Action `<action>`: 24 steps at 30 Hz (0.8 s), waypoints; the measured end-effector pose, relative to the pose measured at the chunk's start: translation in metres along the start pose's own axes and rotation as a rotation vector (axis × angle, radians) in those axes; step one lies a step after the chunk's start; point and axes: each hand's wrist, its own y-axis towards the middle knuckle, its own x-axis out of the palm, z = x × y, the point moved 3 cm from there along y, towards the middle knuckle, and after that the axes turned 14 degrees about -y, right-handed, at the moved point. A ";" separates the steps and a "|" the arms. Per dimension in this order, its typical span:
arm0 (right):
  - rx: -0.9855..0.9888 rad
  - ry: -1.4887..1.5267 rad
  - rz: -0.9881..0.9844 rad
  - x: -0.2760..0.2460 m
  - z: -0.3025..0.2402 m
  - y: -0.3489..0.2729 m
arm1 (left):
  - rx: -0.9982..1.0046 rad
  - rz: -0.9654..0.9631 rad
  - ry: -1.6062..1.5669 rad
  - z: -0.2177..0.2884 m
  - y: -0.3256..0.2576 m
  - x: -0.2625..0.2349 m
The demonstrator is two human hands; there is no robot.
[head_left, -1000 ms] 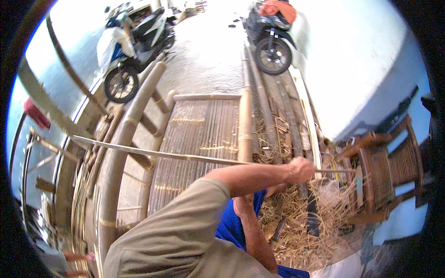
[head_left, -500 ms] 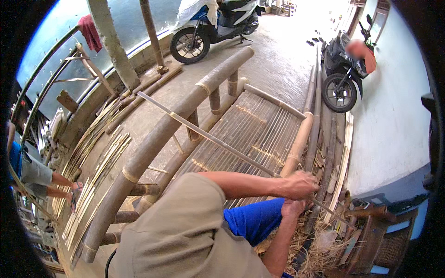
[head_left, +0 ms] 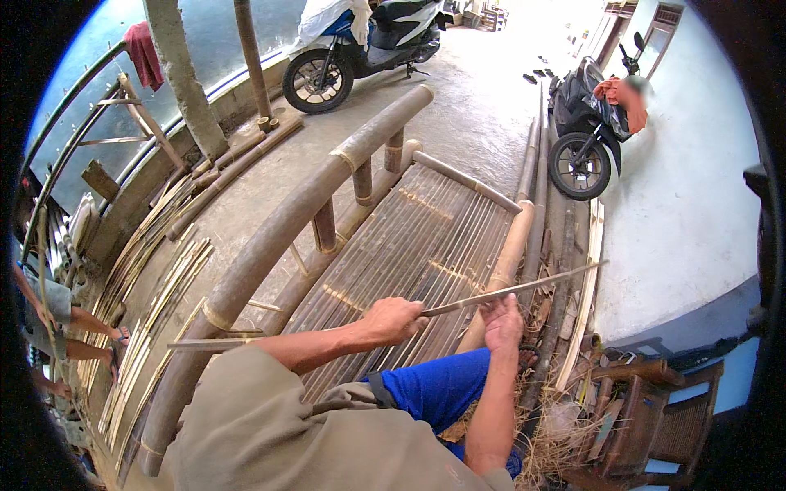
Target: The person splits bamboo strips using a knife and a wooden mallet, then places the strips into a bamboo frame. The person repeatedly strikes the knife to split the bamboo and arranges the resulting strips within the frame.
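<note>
A long, thin bamboo strip (head_left: 544,282) lies across in front of me, its far end pointing right toward the white wall. My left hand (head_left: 395,321) is closed around it over the slatted seat. Farther along, my right hand (head_left: 501,321) pinches the strip from below, palm partly up; whether anything else is in those fingers is hidden. Beyond my left forearm a length of strip (head_left: 209,344) shows on the left, crossing the bamboo rail. Under my arms is a bamboo bench (head_left: 401,237) with a slatted seat and a thick rail (head_left: 286,213) on the left.
Pale split strips (head_left: 160,327) lie on the floor at left, near another person's legs (head_left: 90,335). Bamboo poles (head_left: 536,172) and shavings (head_left: 557,446) lie along the right. Two motorbikes (head_left: 364,49) (head_left: 585,139) stand farther off. A wooden chair (head_left: 655,425) is at lower right.
Both hands have come apart, the left moving left along with the strip. The strip has swung from slanting down rightward to rising rightward. My view has shifted slightly right.
</note>
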 end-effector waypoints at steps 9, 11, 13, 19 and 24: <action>0.261 -0.261 -0.039 0.003 0.089 -0.043 | -0.285 0.349 -0.250 -0.082 -0.044 -0.014; 0.288 -0.213 -0.002 -0.004 0.096 -0.046 | -0.340 0.415 -0.237 -0.103 -0.058 -0.016; 0.248 -0.232 -0.021 -0.007 0.097 -0.046 | -0.412 0.482 -0.245 -0.127 -0.075 -0.014; 0.230 -0.247 -0.017 -0.006 0.095 -0.044 | -0.443 0.650 -0.220 -0.202 -0.133 0.008; 0.220 -0.317 0.014 -0.001 0.099 -0.042 | -0.460 0.668 -0.175 -0.225 -0.210 0.025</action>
